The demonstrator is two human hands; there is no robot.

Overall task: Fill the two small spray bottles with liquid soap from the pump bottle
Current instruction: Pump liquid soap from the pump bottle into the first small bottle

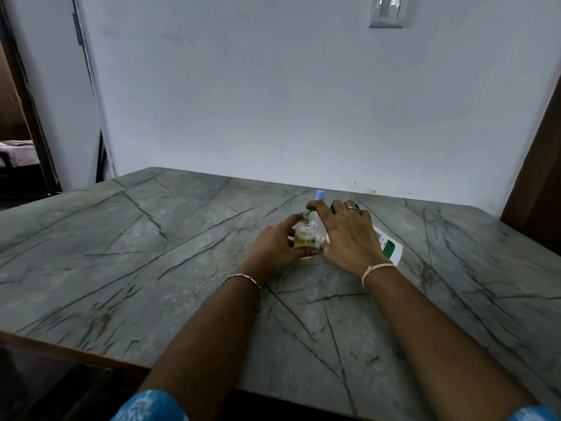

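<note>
A small clear spray bottle [304, 235], uncapped and partly filled with yellowish liquid, stands on the grey marble table [182, 238]. My left hand [274, 246] grips it around the body. My right hand [346, 235] lies over the pump bottle [390, 244], white with a green label, and its fingers press down on the green pump head, whose spout [309, 212] sits at the small bottle's mouth. A second small bottle with a light blue cap [319, 195] stands just behind, mostly hidden by my right hand.
The table runs to a white wall at the back. A brown edge trims the table's near left side. A doorway opens at the far left, and a wooden panel stands at the right. A light switch [387, 10] is high on the wall.
</note>
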